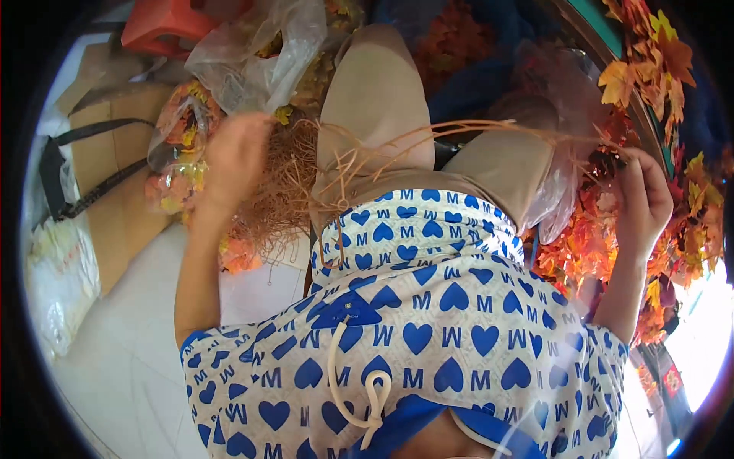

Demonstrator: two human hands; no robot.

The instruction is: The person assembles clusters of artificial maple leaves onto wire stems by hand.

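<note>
My left hand [237,153] is raised at the left, gripping a tangled bundle of tan raffia strands [287,183]. Long strands of it [459,126] stretch across my lap toward the right. My right hand [644,199] is at the right, its fingers closed on the end of those strands beside a heap of orange artificial maple leaves [581,237]. I sit in beige trousers [378,99] and a white top with blue hearts [413,306].
A clear plastic bag [260,53] with leaves lies ahead. A smaller bag of orange leaves [180,145] sits at the left near flattened cardboard [115,176] with a black strap. A red stool [164,23] is at the top left. More leaf garlands [650,69] hang at the right.
</note>
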